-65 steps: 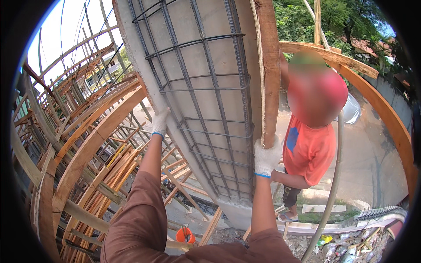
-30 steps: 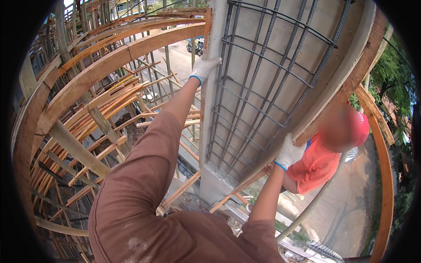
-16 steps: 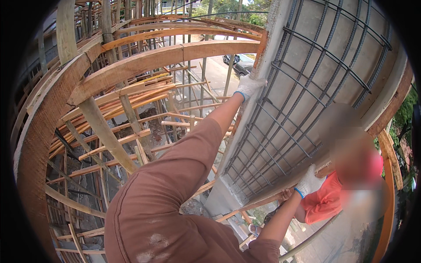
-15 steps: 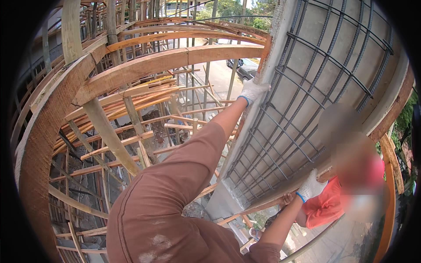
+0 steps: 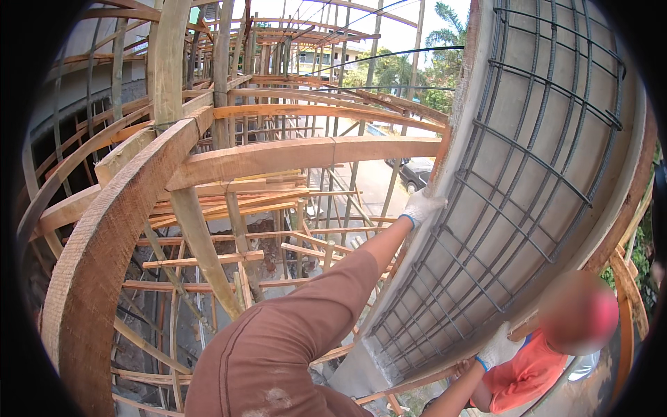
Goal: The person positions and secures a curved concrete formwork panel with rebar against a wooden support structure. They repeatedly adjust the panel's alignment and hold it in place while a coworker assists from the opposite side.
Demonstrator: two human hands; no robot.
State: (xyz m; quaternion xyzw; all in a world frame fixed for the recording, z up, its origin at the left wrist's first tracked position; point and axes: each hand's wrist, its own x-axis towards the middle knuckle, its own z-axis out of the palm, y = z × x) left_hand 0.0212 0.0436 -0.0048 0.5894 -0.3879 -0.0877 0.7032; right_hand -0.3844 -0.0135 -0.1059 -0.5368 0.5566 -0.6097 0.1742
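Observation:
My left hand (image 5: 422, 207), in a white glove with blue cuff, grips the left edge of an upright grey-lined column form (image 5: 461, 147). Inside the form stands a rebar cage (image 5: 542, 149) of long bars and rectangular ties. My right hand (image 5: 497, 347), gloved alike, is closed on a timber board (image 5: 522, 328) at the form's right edge, low in the picture. A co-worker (image 5: 517, 382) in an orange shirt and red headwear is beside that board; their bare hand (image 5: 464, 368) is just below my right hand.
Curved timber beams (image 5: 314, 151) on bamboo posts (image 5: 205, 243) surround me on the left. Stacked battens (image 5: 240, 201) and cross pieces lie below. A paved road (image 5: 372, 181) with a dark car (image 5: 418, 174) is beyond. A black cable (image 5: 389, 54) crosses higher up.
My view has turned left and upward, so the form and both hands sit farther right, showing more scaffolding. Both hands stay on the form's edges. The co-worker appears lower in view.

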